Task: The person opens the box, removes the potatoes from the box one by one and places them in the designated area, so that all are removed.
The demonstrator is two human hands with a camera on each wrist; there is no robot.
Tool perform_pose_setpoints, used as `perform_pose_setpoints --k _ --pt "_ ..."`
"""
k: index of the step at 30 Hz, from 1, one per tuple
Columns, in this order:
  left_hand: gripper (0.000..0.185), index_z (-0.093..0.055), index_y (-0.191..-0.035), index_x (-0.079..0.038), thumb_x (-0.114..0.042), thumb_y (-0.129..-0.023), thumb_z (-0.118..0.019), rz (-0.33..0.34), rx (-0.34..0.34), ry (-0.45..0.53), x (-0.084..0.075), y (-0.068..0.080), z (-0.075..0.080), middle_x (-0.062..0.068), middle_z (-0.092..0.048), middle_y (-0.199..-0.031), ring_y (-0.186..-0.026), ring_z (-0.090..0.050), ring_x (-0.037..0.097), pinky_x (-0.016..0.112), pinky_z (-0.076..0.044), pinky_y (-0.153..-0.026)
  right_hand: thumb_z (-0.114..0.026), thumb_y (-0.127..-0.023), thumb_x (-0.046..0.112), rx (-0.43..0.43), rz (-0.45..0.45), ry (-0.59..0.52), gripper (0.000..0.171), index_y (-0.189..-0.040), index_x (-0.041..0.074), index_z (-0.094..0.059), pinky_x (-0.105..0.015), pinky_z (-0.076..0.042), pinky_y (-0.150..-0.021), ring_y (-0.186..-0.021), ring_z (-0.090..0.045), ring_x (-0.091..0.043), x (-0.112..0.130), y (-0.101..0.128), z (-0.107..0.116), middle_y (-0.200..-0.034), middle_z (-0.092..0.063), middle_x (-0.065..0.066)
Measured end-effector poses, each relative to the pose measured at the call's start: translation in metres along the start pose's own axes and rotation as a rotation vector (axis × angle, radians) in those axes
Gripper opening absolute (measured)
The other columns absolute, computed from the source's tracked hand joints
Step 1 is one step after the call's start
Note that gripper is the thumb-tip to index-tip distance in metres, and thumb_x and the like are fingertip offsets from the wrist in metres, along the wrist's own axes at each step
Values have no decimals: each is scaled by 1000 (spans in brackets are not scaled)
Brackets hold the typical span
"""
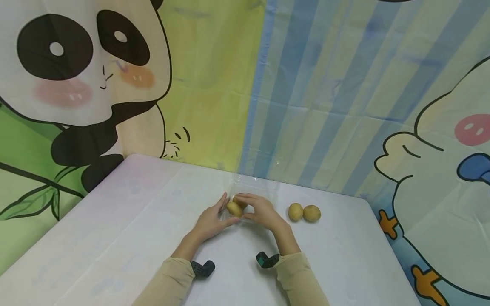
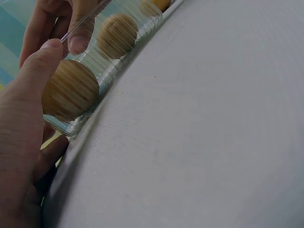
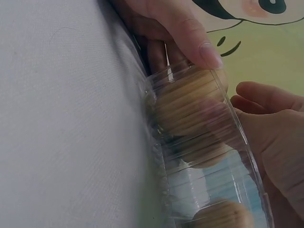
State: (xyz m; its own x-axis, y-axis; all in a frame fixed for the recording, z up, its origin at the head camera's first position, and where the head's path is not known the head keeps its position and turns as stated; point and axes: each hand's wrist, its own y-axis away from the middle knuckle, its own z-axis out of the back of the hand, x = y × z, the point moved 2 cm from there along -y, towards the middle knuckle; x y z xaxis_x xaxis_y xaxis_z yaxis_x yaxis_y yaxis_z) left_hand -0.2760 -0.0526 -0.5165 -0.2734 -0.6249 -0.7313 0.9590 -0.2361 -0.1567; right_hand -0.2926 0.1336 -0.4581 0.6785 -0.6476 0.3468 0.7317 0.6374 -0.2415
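A clear plastic container (image 1: 252,187) with its lid raised stands on the table; two potatoes show at its left end. My left hand (image 1: 209,222) grips that end, its thumb (image 2: 45,57) on the near rim and its fingers round the side. My right hand (image 1: 264,212) reaches over the rim and holds the rear potato (image 1: 242,203), fingers over its top. The front potato (image 1: 234,209) lies beside it, close to my left hand. Through the ribbed wall in the right wrist view, another potato (image 3: 223,216) shows lower down.
Two more potatoes, one (image 1: 295,211) beside the other (image 1: 311,213), sit on the white table (image 1: 344,255) to the right of the container. A cartoon-printed curtain (image 1: 214,85) hangs behind the table's far edge.
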Motion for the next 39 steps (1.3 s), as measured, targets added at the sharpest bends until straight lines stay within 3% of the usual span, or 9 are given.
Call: perform_pose_setpoints --k 7,14,27,39 --pt "103 -13 -146 -23 -74 -66 -55 -13 -14 10 0 0 0 -4 -39 -140 -126 -42 22 47 -33 -103 -73 -75 18 36 5 31 61 -131 21 -49 -32 -47 -91 -126 -42 -12 4 -3 0 -138 -44 7" --pt "103 -14 -146 -24 -74 -66 -54 -1 -18 9 2 2 -2 -4 -40 -139 -125 -44 25 49 -35 -101 -70 -77 11 88 56 -61 61 -133 15 -47 -32 -39 -102 -129 -39 -16 3 -8 -5 -138 -45 -1" --pt "102 -13 -146 -26 -76 -65 -53 10 -19 -12 3 0 -3 5 -44 -137 -123 -46 29 50 -37 -99 -67 -80 8 156 141 -68 62 -136 19 -43 -28 -46 -94 -122 -47 -16 5 -11 -4 -136 -46 2" --pt "103 -13 -146 -26 -77 -65 -52 4 -28 -35 3 0 -3 4 -42 -139 -122 -46 30 49 -39 -98 -66 -80 9 149 106 -106 58 -133 21 -46 -28 -47 -92 -118 -50 -16 2 -11 -6 -133 -49 4"
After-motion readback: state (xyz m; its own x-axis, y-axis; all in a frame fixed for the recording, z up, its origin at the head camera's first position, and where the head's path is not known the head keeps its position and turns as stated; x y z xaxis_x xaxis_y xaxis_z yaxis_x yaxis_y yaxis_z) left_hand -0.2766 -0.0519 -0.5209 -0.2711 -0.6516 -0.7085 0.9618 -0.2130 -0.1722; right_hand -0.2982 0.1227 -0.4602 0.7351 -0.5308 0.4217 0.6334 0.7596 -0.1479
